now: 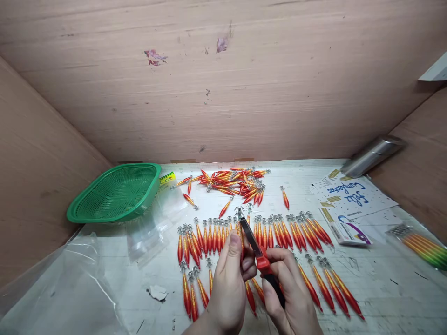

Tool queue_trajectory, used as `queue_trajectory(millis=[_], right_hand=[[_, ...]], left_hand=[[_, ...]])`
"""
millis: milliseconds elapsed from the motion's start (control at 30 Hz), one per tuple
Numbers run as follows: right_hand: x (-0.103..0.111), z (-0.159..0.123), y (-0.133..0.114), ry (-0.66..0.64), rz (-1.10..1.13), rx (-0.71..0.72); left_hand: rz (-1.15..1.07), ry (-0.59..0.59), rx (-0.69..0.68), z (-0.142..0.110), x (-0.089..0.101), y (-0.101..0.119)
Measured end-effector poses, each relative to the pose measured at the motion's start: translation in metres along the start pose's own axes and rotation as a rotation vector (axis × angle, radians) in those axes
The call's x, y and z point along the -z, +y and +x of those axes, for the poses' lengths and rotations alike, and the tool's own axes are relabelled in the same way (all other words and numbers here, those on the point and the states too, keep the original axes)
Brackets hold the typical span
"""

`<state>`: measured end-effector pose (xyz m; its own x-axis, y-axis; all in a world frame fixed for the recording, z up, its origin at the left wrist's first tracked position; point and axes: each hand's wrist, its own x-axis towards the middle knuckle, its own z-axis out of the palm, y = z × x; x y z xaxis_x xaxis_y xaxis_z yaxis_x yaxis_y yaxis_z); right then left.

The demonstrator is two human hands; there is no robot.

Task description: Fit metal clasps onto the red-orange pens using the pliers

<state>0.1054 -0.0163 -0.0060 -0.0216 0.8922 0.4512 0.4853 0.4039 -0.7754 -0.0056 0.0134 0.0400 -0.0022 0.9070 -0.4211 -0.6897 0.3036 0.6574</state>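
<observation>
Pinched between the thumb and fingers of my left hand (228, 279) is a red and orange squid jig (242, 239), hook crown up. My right hand (291, 293) is closed around a tool (263, 265) with a red and black handle and a long, narrow metal end. Its exact kind is not clear. The metal tip reaches the jig's hook crown (240, 212). Around both hands, similar squid jigs (218, 237) lie in two rough rows, and my hands hide some of them. Farther back is a loose pile of jigs (237, 181).
A green plastic basket (115, 214) stands at the left, beside clear plastic bags (146, 237). On the right are a metal flask (373, 156), a printed card (356, 195), a small box (344, 228) and a bag of orange-green jigs (422, 246). Cardboard walls (223, 107) surround the white surface.
</observation>
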Motion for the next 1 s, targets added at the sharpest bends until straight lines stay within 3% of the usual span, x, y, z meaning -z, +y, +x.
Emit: queue_trajectory(millis=[600,867,1000], right_hand=[[-0.0002,0.0015,-0.0052,-0.004,0.037,0.008],[-0.0003,0.0024,-0.0088,-0.004,0.042,0.001],[-0.0003,0.0021,-0.0092,-0.006,0.007,0.019]], left_hand=[[0.048,-0.028,-0.034,-0.0005,0.0025,-0.0034],[0.014,0.025,-0.030,-0.0053,-0.0051,-0.0003],[0.050,-0.016,-0.020,-0.0044,-0.0037,0.0005]])
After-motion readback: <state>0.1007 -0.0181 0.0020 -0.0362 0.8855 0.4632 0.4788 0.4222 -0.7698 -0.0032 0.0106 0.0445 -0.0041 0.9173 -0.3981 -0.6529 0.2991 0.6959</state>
